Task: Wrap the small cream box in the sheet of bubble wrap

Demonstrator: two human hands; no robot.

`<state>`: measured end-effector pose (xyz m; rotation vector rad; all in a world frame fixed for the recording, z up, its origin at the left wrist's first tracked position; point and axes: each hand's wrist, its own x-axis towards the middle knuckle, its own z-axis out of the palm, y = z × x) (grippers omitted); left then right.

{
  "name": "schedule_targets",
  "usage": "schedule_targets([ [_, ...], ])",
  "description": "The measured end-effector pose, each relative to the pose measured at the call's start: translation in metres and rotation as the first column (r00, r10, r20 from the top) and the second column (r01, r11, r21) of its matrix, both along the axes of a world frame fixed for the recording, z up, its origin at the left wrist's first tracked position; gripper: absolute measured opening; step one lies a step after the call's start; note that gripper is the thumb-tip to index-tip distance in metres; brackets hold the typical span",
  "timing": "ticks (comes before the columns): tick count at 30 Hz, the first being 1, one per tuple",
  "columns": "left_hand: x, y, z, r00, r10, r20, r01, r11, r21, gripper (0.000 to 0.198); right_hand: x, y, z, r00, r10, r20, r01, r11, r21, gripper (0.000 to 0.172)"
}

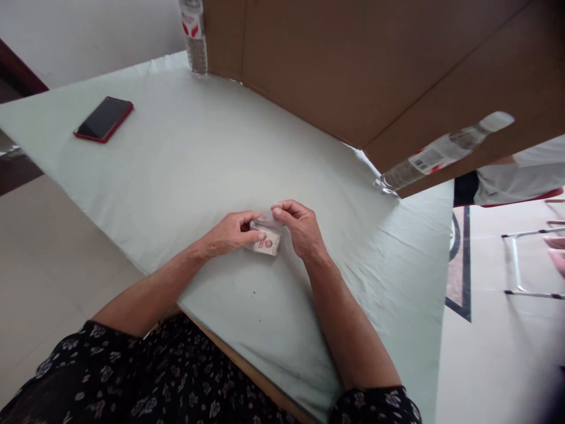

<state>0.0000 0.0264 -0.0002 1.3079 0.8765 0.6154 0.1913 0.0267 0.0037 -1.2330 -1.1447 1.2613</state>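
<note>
My left hand [233, 232] grips a small pale box [270, 246] by its left side, thumb on the front and fingers behind the top edge. Reddish-pink printed marks show on the box's face, and it looks wrapped in thin clear plastic [267, 222]. At the box's upper right, my right hand [300, 227] is closed in a pinch of thumb and forefinger on what seems to be the loose edge of this plastic. The box is held just over the pale green tablecloth [189, 153]; what is inside it is hidden.
A phone in a red case [105, 119] lies at the far left. Beyond my hands stands a large brown cardboard panel [309, 65], with one clear bottle [194, 41] at its left and another bottle [424, 162] at its right. A person's pale clothing [516, 182] shows at the right.
</note>
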Motion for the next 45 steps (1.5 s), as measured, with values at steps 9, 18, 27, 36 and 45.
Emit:
schedule_targets([
  [9,-0.001,0.007,-0.002,0.977,0.131,-0.168,-0.101,0.979,0.175,0.042,0.002,-0.013,0.003,0.961,0.092,0.262,-0.135,0.979,0.152,0.010],
  [18,0.000,0.006,-0.003,0.960,0.166,-0.227,-0.074,0.929,0.363,0.039,0.012,-0.027,-0.004,0.758,-0.008,0.652,-0.325,0.862,0.389,0.018],
  [27,0.000,0.006,-0.007,0.933,0.235,-0.272,-0.103,0.900,0.424,0.038,0.027,-0.026,-0.011,0.832,0.060,0.551,-0.281,0.902,0.326,0.063],
  [36,0.005,0.001,-0.005,0.954,0.241,-0.181,-0.158,0.911,0.381,0.033,0.014,-0.024,-0.030,0.821,0.132,0.556,-0.336,0.899,0.281,0.067],
  [45,0.002,0.004,-0.009,0.922,0.351,-0.163,-0.283,0.899,0.335,0.036,0.025,-0.031,-0.035,0.943,0.105,0.315,-0.188,0.951,0.246,0.074],
])
